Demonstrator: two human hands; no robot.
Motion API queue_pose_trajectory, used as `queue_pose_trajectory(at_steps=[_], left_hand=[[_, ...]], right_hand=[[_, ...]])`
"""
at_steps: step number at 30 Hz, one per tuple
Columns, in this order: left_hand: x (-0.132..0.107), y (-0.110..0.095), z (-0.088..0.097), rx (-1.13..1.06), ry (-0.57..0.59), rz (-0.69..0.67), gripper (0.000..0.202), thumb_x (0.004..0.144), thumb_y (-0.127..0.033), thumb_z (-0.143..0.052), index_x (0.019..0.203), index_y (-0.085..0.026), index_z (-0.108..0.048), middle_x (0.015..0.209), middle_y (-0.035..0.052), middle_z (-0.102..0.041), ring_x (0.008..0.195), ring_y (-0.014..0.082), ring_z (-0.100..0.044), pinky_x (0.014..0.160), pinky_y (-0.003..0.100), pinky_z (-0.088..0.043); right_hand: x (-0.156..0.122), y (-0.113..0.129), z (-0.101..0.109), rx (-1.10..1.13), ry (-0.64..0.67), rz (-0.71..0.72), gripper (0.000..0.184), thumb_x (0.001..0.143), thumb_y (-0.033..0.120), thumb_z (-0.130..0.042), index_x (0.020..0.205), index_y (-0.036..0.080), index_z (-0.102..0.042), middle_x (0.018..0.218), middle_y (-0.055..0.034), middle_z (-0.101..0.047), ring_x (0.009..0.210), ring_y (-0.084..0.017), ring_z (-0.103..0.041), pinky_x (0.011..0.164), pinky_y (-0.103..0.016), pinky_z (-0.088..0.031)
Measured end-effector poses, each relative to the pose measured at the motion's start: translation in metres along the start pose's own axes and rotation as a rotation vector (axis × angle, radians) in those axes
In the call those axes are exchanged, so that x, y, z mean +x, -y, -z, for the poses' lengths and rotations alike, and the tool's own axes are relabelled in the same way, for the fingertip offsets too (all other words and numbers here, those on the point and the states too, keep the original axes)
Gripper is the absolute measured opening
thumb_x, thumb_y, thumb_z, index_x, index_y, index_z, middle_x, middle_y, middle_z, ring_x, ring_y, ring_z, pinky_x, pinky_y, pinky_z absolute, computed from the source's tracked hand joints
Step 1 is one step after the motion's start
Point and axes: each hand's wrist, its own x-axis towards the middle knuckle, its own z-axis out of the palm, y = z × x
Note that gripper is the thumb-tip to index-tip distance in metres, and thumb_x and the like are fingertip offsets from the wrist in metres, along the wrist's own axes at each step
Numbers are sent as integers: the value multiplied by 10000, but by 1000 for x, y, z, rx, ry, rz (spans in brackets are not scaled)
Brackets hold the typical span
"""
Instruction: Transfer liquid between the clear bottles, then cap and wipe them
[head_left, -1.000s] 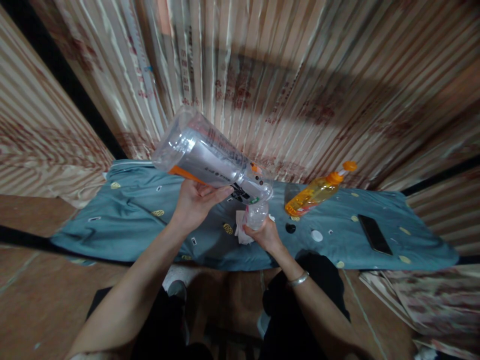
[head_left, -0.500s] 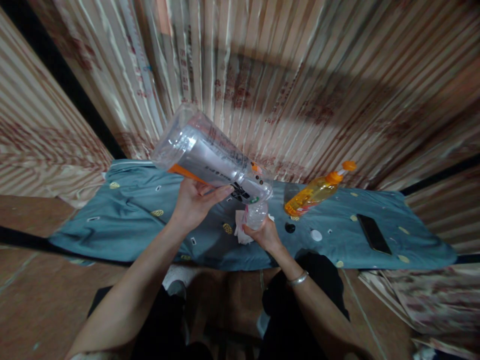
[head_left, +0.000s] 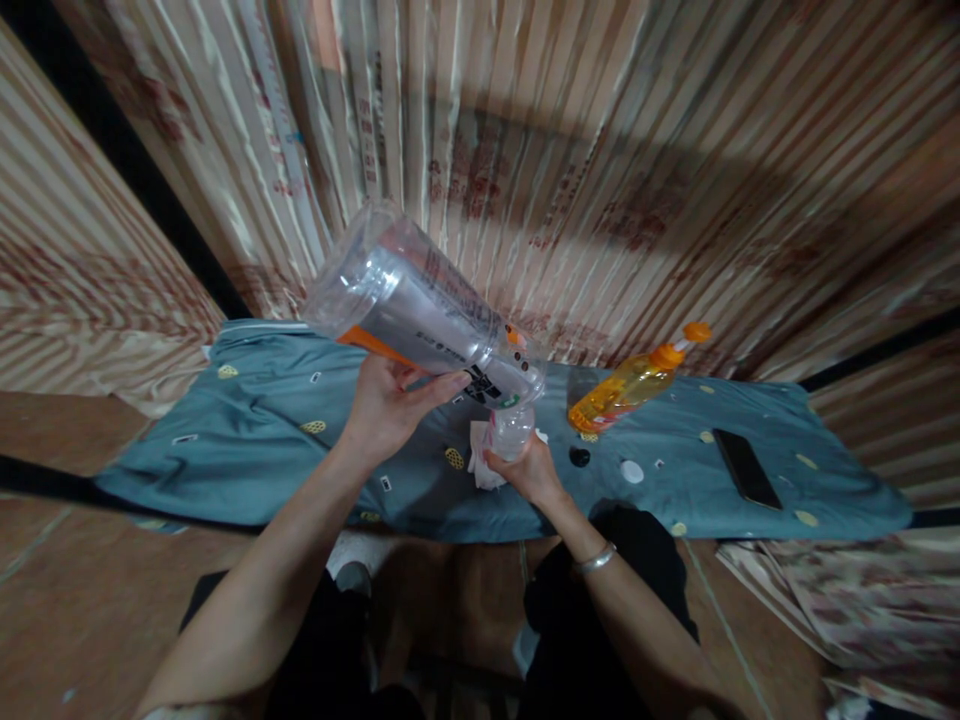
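Observation:
My left hand [head_left: 390, 405] grips a large clear plastic bottle [head_left: 420, 305] from below, tilted so its neck points down to the right. The neck sits over the mouth of a small clear bottle [head_left: 512, 432], which my right hand [head_left: 529, 470] holds upright above the blue cloth [head_left: 262, 440]. A white crumpled tissue [head_left: 480, 460] lies just left of my right hand. A silver bangle [head_left: 596, 560] is on my right wrist.
An orange bottle with an orange cap [head_left: 634, 385] stands tilted on the cloth to the right. Near it lie a small black cap [head_left: 579, 456], a white cap [head_left: 631, 470] and a dark phone [head_left: 744, 468]. Striped patterned sheets [head_left: 600, 180] rise behind.
The large bottle's base has risen slightly, steepening its tilt. Both hands stay in place.

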Motion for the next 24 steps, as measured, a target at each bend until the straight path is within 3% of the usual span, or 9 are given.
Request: queue_pose_trajectory(at_steps=[24], left_hand=[[-2, -5, -5, 28, 4, -24, 352, 544, -431, -841, 719, -180, -667, 761, 53, -743, 813, 246, -706, 810, 378, -587]], right_hand=[[-1, -3, -1, 4, -14, 7, 613, 645, 374, -686, 1208, 158, -576, 1071, -143, -705, 982, -342, -689, 852, -506, -563]])
